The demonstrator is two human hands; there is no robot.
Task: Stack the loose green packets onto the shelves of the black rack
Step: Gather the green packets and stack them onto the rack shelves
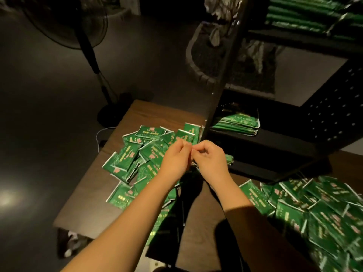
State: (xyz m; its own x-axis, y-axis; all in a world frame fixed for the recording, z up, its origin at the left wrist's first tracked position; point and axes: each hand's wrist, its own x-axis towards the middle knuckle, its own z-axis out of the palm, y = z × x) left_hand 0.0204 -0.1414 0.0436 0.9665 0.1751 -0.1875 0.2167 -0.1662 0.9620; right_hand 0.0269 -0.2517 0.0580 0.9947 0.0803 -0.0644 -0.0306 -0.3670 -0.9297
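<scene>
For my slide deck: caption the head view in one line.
Both hands, left and right, meet above loose green packets on a brown table, beside the partly stocked black rack.

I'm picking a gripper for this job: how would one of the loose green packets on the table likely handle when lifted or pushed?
The loose green packets look flat and thin, so probably light and somewhat floppy. Their glossy film suggests they are slippery: they lie fanned across one another on the table, so a push would likely slide several. The stack on the rack shelf sits flat; rolling seems unlikely.

right packet heap (322, 209): blurred, cut by edge | top-shelf packets (306, 14): cut off
</scene>
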